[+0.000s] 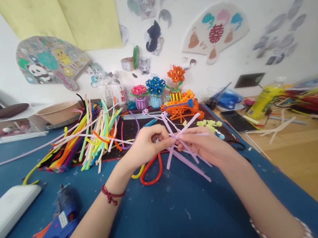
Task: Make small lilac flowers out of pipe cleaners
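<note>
- I am watching both hands meeting over the blue table, a little above the middle of the view.
- The left hand is pinching the lilac pipe-cleaner bundle at its crossing point, with the fingers curled almost closed around it.
- The right hand is gripping the same bundle from the three o'clock side. The fingers are folding over the stems, and it is probably the thumb and forefinger doing the pinching, though the stems are covering them.
- The bundle's loose ends are fanning out from the knot toward one o'clock and five o'clock.
- A red pipe-cleaner loop is lying on the table at six o'clock from the left hand, just beside it.
- A heap of coloured pipe cleaners is sprawling at ten o'clock from the hands.
- Orange pipe-cleaner flowers are sitting at twelve o'clock, near the bundle's upper ends.
- A blue glue gun is lying at eight o'clock, near the left forearm, with a white case beside it.
</note>
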{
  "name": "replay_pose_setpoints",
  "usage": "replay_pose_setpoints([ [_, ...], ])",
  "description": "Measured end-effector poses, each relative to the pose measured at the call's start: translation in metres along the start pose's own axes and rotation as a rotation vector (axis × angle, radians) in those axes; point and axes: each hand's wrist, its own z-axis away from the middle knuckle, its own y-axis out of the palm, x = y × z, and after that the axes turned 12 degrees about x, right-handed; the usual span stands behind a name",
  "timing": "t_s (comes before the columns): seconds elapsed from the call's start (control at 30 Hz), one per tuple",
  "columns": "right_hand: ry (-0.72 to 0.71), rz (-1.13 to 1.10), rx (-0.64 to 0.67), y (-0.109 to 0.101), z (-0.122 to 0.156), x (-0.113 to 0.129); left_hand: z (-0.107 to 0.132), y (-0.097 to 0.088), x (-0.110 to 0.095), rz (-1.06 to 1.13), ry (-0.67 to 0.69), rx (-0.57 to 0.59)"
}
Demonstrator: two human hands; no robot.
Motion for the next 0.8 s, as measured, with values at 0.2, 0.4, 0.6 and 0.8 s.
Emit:
replay_pose_setpoints([
  [0.2, -0.020, 0.050, -0.008, -0.002, 0.000, -0.003, -0.001, 0.003, 0.001, -0.018, 0.007, -0.038],
  [0.4, -0.098, 0.150, -0.131, 0.001, -0.003, -0.006, -0.002, 0.006, 0.000, -0.124, -0.048, -0.164],
  [0.6, -0.247, 0.365, -0.288, 0.007, -0.006, -0.004, -0.004, 0.016, -0.002, 0.067, -0.212, -0.199],
  [0.8, -0.295, 0.559, -0.416, 0.009, -0.005, -0.006, -0.007, 0.031, 0.001, 0.395, -0.191, -0.226],
])
